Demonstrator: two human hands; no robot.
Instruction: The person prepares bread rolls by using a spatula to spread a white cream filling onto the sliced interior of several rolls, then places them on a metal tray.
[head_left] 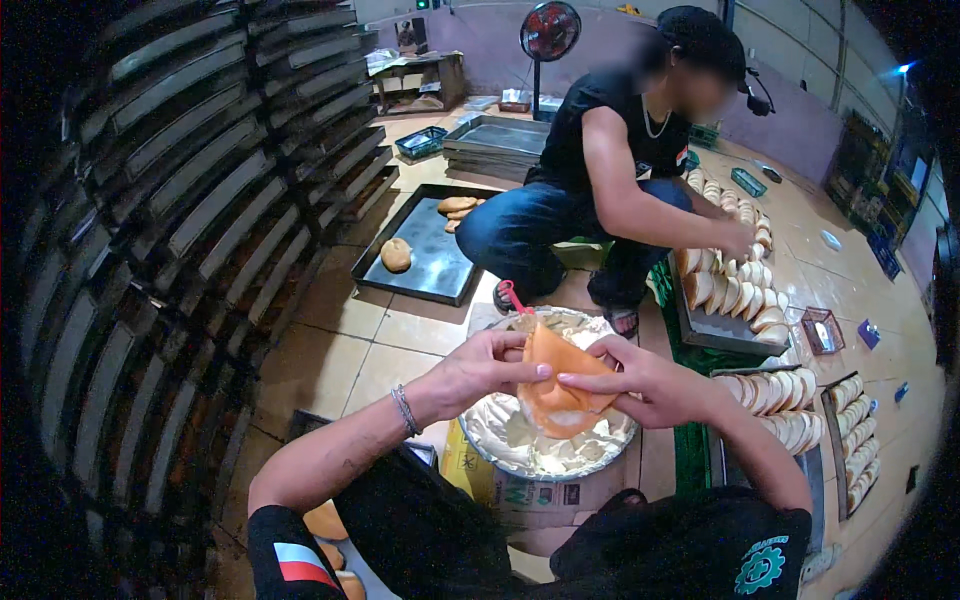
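Observation:
Between both hands is a round golden-brown bread bun [560,375], held up and folded over. My left hand [492,365] grips its left side with the thumb on the crust. My right hand [640,380] pinches its right side, thumb also on the crust. Directly beneath the bun stands a wide round basin [490,455] of pale whipped cream [510,425]. A pink-red handle [512,296] sticks up at the basin's far rim; whatever it belongs to is hidden.
A person [630,170] squats opposite, reaching to rows of halved buns [730,290] on a tray at right. More filled trays [850,440] lie beyond. A dark tray [430,285] with a few buns sits at far left, beside a tall rack [200,220]. Several buns [328,525] lie near my left elbow.

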